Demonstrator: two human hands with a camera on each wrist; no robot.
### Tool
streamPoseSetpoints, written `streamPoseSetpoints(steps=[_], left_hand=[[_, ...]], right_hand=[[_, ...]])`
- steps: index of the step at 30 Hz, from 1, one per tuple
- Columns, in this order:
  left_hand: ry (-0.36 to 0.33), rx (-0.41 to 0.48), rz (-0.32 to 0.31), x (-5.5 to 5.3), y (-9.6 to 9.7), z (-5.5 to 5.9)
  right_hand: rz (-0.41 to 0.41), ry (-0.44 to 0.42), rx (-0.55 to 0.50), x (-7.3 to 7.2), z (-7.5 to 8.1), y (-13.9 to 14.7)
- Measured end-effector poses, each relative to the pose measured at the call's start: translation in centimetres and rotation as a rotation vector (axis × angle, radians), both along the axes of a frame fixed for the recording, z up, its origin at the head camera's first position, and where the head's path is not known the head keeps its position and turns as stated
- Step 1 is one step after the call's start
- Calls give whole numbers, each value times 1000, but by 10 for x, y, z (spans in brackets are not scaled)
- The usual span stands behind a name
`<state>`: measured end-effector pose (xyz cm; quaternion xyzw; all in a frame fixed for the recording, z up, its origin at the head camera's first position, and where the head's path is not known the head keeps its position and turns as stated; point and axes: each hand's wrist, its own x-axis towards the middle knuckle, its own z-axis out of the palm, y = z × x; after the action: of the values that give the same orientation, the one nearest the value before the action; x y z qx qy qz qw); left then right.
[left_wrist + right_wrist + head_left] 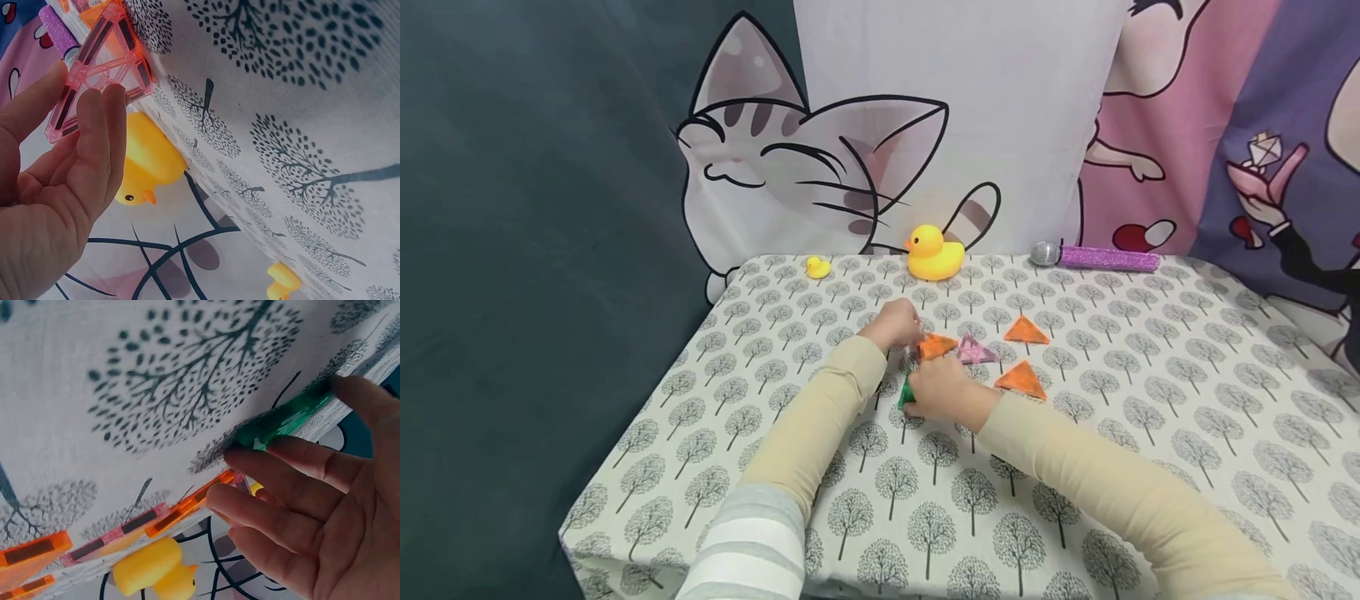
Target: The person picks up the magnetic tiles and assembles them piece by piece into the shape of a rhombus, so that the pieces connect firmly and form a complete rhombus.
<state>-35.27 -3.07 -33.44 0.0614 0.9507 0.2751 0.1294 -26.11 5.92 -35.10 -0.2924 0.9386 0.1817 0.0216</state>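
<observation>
Left grip (65,178) pinches a pink triangle (103,67), right grip (319,515) seemingly a green piece (284,420).

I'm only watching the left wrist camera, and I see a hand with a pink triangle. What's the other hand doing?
Observer: The right hand is gripping a green piece, which your view doesn't show at all.
Operator: Ooh! I only see a bit of orange. How many orange triangles are there?
Observer: The head view shows three orange triangles.
Operator: And what does the sleeve on my hand's arm look like?
Observer: In the head view, the left sleeve is beige at the wrist end, with grey and white bands further up.
</observation>
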Motion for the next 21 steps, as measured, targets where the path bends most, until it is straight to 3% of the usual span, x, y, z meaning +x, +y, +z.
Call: streamPoseSetpoints(steps=[11,17,21], left_hand=[[2,5,3,0,-1,-1],[3,-12,1,-1,-2,-1],[58,-15,-10,3,-4,3]], right_hand=[[-57,-1,-6,0,-4,-7],[-17,-60,-1,-1,2,-4],[22,-119,-29,-5,8,4]])
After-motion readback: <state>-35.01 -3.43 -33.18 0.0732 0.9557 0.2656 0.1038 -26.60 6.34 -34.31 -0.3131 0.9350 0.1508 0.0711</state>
